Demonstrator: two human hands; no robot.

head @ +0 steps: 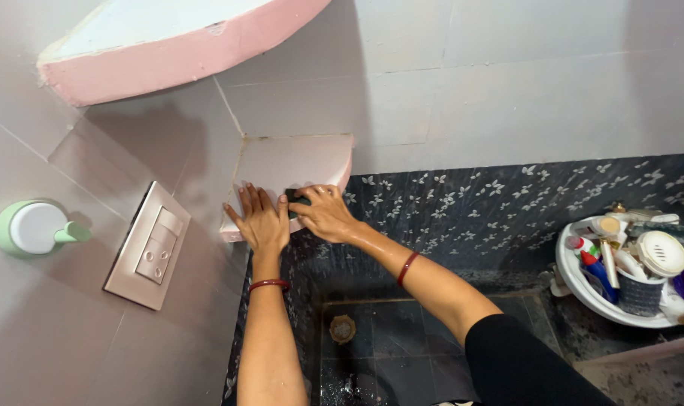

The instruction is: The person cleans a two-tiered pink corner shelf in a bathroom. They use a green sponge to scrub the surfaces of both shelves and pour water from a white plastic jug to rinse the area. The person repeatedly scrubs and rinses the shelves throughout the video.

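Right hand (pixel 325 213), fingers clenched on a dark scrub pad (pixel 297 198) at the front edge of the lower pink corner shelf (pixel 297 158); left hand (pixel 259 222) flat, fingers released, beside it; wall switch plate (pixel 148 246) and toiletry-filled white basin (pixel 582 289) nearby

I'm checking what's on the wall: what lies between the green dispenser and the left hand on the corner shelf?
In the head view, a silver switch plate lies between the green dispenser and the left hand.

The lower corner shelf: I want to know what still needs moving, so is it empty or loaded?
Empty: the shelf shows bare, with only the left hand on its edge.
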